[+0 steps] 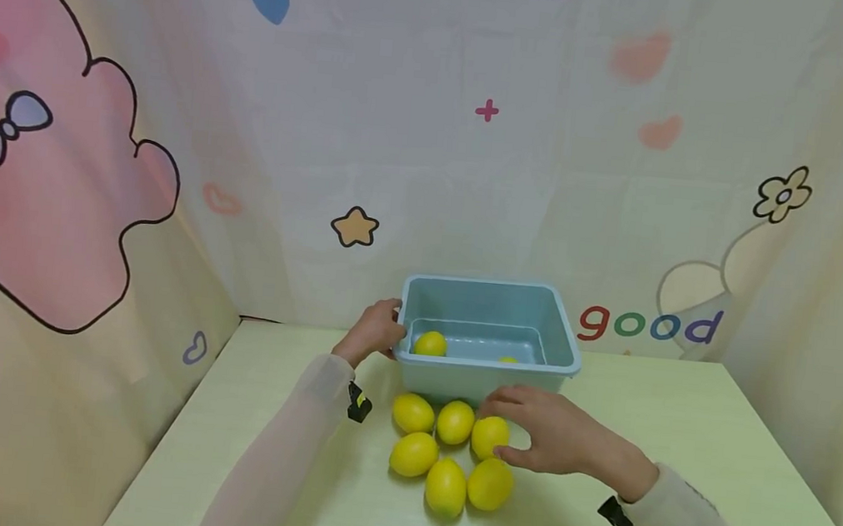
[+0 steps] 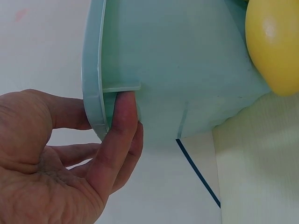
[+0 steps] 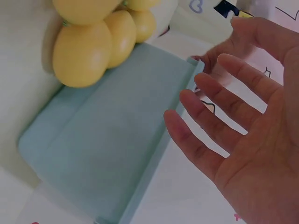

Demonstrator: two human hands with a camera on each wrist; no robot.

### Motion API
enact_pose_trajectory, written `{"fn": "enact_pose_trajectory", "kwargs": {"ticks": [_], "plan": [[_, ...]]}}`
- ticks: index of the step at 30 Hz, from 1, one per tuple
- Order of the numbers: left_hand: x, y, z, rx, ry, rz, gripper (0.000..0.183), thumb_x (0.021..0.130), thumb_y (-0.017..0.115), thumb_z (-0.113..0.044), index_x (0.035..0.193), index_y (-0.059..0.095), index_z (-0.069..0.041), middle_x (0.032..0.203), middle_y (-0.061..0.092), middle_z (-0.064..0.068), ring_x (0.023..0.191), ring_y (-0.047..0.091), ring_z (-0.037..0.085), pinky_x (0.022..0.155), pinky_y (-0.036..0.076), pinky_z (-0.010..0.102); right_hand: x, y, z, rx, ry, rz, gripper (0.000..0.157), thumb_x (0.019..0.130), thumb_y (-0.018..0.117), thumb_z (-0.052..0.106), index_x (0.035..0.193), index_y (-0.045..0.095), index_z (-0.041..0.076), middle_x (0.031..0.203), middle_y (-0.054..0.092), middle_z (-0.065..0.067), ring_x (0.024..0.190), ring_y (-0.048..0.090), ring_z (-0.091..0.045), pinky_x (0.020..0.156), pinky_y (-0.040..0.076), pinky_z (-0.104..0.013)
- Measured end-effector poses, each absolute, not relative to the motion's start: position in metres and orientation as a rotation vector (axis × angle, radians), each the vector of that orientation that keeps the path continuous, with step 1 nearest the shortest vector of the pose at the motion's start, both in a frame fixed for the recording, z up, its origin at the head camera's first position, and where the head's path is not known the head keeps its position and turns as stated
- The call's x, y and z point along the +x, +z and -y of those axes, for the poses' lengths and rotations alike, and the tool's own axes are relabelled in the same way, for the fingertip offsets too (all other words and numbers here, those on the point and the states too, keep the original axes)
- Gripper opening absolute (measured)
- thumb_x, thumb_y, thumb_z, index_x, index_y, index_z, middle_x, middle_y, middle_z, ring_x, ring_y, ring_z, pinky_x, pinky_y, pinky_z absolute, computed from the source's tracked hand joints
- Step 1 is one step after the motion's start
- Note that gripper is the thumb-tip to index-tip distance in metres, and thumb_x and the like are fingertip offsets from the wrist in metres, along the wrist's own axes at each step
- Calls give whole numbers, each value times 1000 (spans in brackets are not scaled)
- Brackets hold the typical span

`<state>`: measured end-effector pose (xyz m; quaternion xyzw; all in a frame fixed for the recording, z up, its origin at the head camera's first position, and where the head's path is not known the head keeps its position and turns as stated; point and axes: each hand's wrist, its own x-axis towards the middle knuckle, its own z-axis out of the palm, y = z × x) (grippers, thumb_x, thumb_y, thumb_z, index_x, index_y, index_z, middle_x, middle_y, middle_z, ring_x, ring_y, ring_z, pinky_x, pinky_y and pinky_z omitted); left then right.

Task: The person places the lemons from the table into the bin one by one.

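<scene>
A light blue plastic tub (image 1: 482, 383) stands at the back of the table. My left hand (image 1: 373, 331) grips its left rim; in the left wrist view, the fingers (image 2: 122, 123) curl under the edge with the thumb side behind it. Inside the tub lie one lemon (image 1: 430, 344) and the top of another yellow one (image 1: 508, 359). Several lemons (image 1: 446, 487) sit grouped in front. Over the rightmost back lemon (image 1: 490, 438) hovers my right hand (image 1: 557, 435), its fingers spread. The right wrist view shows this hand (image 3: 261, 140) holding nothing.
The pale green table (image 1: 223, 463) meets a printed curtain (image 1: 488, 194) right behind the tub. Another curtain side (image 1: 837, 333) hangs along the right. Black wrist straps (image 1: 358, 403) show on both sleeves.
</scene>
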<state>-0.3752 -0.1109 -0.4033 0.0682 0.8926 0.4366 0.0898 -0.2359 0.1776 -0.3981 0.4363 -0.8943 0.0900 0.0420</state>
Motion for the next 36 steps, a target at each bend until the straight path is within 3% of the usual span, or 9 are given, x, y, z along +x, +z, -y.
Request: {"fn": "enact_pose_trajectory", "kwargs": {"ticks": [18,23,31,36], "plan": [[-376,-404,110,206,1289,-2659,55,90,53,-2,144,44,-6,125,60,21,101,66,37,72,62,47,-227,-436,-178,1485,189,2745,40,86,72,38,122,61,27,126,59,7,112,56,-18,94,54,-37],[-376,-404,109,205,1271,-2676,55,89,53,-2,143,45,-6,124,61,21,95,67,32,65,62,41,-225,-446,-178,1500,234,2770,41,85,73,35,122,60,26,128,57,7,113,54,-17,91,55,-34],[-378,-405,109,212,1274,-2678,54,88,54,-1,142,46,-5,121,61,21,94,67,32,63,62,41,-226,-457,-180,1469,285,2847,46,85,73,35,127,58,24,132,55,6,119,51,-17,99,51,-37],[-378,-406,109,212,1274,-2677,53,89,54,-1,141,47,-6,120,61,21,89,67,29,54,60,33,-226,-464,-178,1493,321,2848,45,84,74,33,125,59,25,129,55,8,117,52,-14,99,51,-35]]}}
